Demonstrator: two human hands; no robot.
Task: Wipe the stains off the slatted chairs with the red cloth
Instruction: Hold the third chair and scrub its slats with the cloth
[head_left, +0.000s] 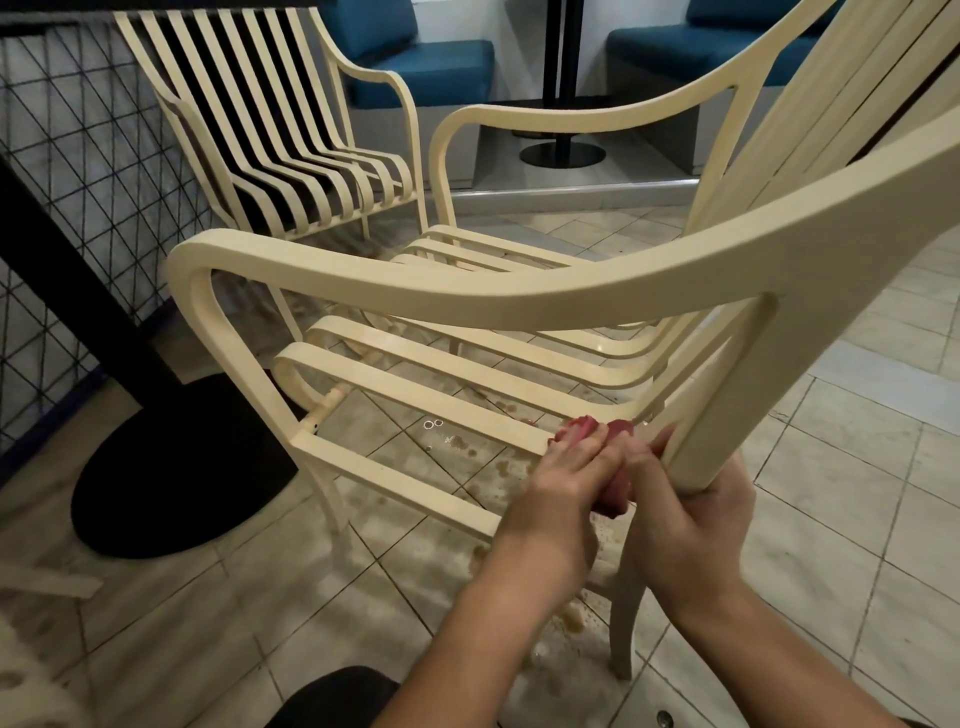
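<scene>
Grips cloth (621, 430) in left hand (563, 486), pressed on seat slat of chair (467, 291). Clasps back post of chair with right hand (696, 514).

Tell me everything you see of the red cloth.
The red cloth is soft-looking and bunched into a wad. Most is hidden: only reddish-pink folds show above and below the fingers of the left hand, which grips it. It is pressed against the near chair, at the seat's side edge, beside the post that the right hand holds. Its full shape cannot be told.
</scene>
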